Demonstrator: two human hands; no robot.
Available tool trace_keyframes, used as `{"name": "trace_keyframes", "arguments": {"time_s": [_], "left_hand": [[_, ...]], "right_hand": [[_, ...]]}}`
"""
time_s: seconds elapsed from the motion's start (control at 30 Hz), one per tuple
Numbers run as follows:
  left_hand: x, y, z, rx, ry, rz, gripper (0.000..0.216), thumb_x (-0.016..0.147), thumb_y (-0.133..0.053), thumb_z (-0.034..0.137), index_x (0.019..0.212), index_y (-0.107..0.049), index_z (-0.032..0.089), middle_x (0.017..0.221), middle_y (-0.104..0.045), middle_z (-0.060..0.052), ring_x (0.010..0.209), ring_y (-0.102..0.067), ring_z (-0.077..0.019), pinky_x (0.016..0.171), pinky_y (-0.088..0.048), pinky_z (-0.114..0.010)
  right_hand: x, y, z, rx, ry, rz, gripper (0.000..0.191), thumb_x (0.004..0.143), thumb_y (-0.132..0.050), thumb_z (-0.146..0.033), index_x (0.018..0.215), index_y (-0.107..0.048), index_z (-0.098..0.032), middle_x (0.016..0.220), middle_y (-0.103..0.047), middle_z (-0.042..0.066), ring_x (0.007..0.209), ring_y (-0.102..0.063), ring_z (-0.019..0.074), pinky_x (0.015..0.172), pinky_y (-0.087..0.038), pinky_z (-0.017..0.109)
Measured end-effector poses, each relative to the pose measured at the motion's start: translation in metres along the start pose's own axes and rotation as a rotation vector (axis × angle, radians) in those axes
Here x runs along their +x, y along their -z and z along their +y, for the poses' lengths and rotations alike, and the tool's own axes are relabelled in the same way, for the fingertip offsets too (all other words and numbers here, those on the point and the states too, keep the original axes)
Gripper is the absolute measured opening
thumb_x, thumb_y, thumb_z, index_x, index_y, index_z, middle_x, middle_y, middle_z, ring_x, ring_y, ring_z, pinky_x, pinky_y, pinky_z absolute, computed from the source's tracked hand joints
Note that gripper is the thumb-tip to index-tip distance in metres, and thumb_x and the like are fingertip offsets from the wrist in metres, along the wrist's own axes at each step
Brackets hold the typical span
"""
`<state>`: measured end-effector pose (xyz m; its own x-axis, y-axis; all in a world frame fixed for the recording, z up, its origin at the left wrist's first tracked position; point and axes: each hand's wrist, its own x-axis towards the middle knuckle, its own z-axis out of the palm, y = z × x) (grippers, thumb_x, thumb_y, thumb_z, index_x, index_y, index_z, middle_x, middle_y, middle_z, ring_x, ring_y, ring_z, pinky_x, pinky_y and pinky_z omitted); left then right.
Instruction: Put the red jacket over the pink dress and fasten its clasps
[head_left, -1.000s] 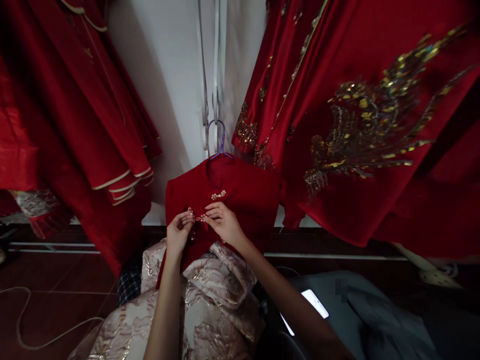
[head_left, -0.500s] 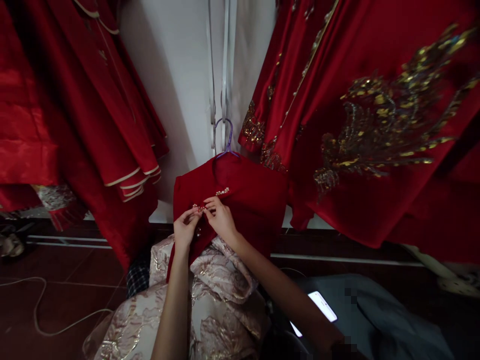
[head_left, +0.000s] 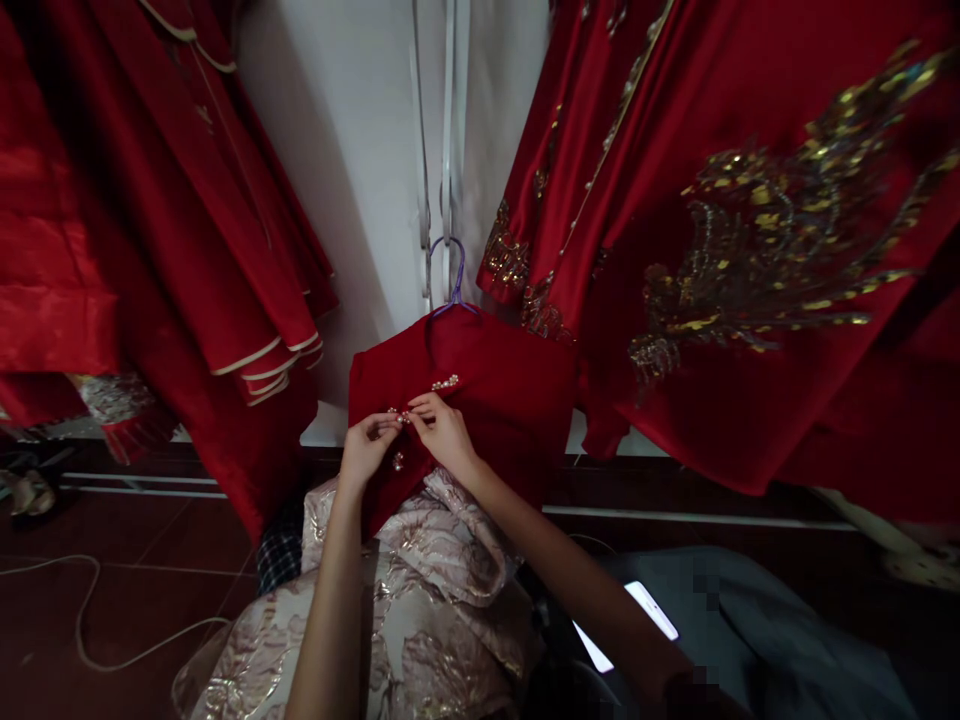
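A red garment [head_left: 510,410] hangs in front of me on a purple hanger [head_left: 456,290]. Small beaded fasteners run down its front, one of them [head_left: 445,383] above my hands and another [head_left: 398,461] below. Between my hands is a middle beaded fastener [head_left: 403,417], partly covered by fingertips. My left hand [head_left: 366,447] pinches its left end with thumb and fingers. From the other side, my right hand [head_left: 442,435] pinches its right end. A pink-and-gold brocade cloth [head_left: 442,550] lies bunched beneath the forearms.
Red garments with pale trim [head_left: 247,330] hang at left. Others with gold sequin embroidery [head_left: 750,250] hang at right. Grey metal uprights [head_left: 448,120] stand against the wall. A lit phone [head_left: 651,610] is at lower right; a white cable [head_left: 86,640] crosses the floor at left.
My left wrist and forearm have shifted slightly left, and the lower beaded fastener shows more fully. Both hands stay pinched at the middle fastener.
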<state>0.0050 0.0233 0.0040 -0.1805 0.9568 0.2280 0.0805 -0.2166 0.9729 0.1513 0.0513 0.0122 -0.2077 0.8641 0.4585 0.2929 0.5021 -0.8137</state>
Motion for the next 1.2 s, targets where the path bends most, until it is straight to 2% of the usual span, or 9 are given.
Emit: {"name": "trace_keyframes", "arguments": {"time_s": [0.17,0.33,0.47,0.6,0.8,0.9,1.0,1.1,1.2], "left_hand": [[-0.032,0.002,-0.012,0.200,-0.094,0.030,0.034,0.062,-0.061,0.013,0.095,-0.054,0.016,0.094,-0.058,-0.006,0.080,-0.058,-0.0140,0.077,-0.049,-0.032],[-0.070,-0.004,-0.033,0.516,-0.131,0.044,0.040,0.059,-0.062,0.012,0.098,-0.050,0.017,0.098,-0.053,-0.007,0.087,-0.055,-0.0183,0.081,-0.047,-0.036],[-0.079,-0.016,-0.040,0.584,-0.137,0.088,0.037,0.068,-0.058,0.016,0.102,-0.045,0.019,0.095,-0.055,-0.006,0.081,-0.058,-0.0183,0.075,-0.048,-0.035],[-0.078,-0.021,-0.037,0.518,-0.149,0.134,0.027,0.076,-0.054,0.023,0.101,-0.045,0.020,0.084,-0.057,-0.002,0.071,-0.059,-0.0157,0.067,-0.048,-0.030],[-0.071,-0.031,-0.029,0.537,-0.154,0.114,0.017,0.079,-0.053,0.026,0.094,-0.049,0.021,0.079,-0.059,-0.001,0.065,-0.059,-0.0146,0.061,-0.046,-0.026],[-0.072,-0.042,-0.033,0.518,-0.169,0.152,0.016,0.079,-0.054,0.026,0.092,-0.050,0.020,0.079,-0.061,-0.002,0.066,-0.060,-0.0147,0.061,-0.046,-0.026],[-0.077,-0.048,-0.042,0.422,-0.205,0.232,0.015,0.079,-0.055,0.028,0.091,-0.051,0.019,0.080,-0.060,-0.002,0.067,-0.059,-0.0135,0.063,-0.047,-0.025],[-0.080,-0.049,-0.049,0.328,-0.245,0.242,0.016,0.079,-0.057,0.030,0.089,-0.054,0.018,0.080,-0.060,-0.003,0.069,-0.058,-0.0128,0.065,-0.048,-0.024],[-0.079,-0.046,-0.050,0.269,-0.258,0.204,0.018,0.077,-0.059,0.029,0.090,-0.058,0.018,0.081,-0.062,-0.003,0.071,-0.059,-0.0128,0.067,-0.048,-0.024]], "right_hand": [[-0.021,0.039,0.002,0.177,-0.105,-0.145,0.018,0.081,-0.046,-0.015,0.091,-0.061,-0.017,0.092,-0.069,0.007,0.079,-0.067,0.0141,0.071,-0.055,0.029],[-0.056,0.070,0.006,-0.099,-0.087,-0.148,0.016,0.077,-0.054,-0.018,0.088,-0.064,-0.018,0.082,-0.070,0.005,0.076,-0.066,0.0150,0.069,-0.053,0.029],[-0.074,0.066,0.021,-0.263,-0.148,-0.162,0.024,0.069,-0.066,-0.023,0.092,-0.061,-0.017,0.073,-0.067,0.003,0.068,-0.063,0.0138,0.064,-0.049,0.025],[-0.080,0.055,0.029,-0.310,-0.161,-0.198,0.019,0.069,-0.067,-0.024,0.084,-0.058,-0.018,0.067,-0.063,0.000,0.062,-0.060,0.0128,0.060,-0.045,0.023],[-0.083,0.049,0.025,-0.318,-0.077,-0.079,0.014,0.069,-0.066,-0.024,0.073,-0.053,-0.020,0.072,-0.060,0.000,0.064,-0.056,0.0118,0.059,-0.043,0.023],[-0.083,0.057,0.025,-0.254,-0.136,-0.025,0.014,0.069,-0.067,-0.024,0.072,-0.054,-0.020,0.067,-0.061,-0.002,0.061,-0.058,0.0118,0.058,-0.044,0.023],[-0.078,0.072,0.018,-0.065,-0.246,-0.006,0.019,0.067,-0.070,-0.029,0.073,-0.056,-0.018,0.067,-0.065,0.000,0.062,-0.062,0.0141,0.057,-0.047,0.025],[-0.070,0.083,-0.001,0.158,-0.267,-0.091,0.023,0.065,-0.071,-0.033,0.075,-0.060,-0.016,0.070,-0.068,0.003,0.062,-0.064,0.0144,0.059,-0.050,0.026],[-0.065,0.078,-0.022,0.262,-0.213,-0.173,0.024,0.066,-0.071,-0.034,0.079,-0.063,-0.015,0.073,-0.070,0.004,0.064,-0.064,0.0139,0.066,-0.052,0.028]]}}
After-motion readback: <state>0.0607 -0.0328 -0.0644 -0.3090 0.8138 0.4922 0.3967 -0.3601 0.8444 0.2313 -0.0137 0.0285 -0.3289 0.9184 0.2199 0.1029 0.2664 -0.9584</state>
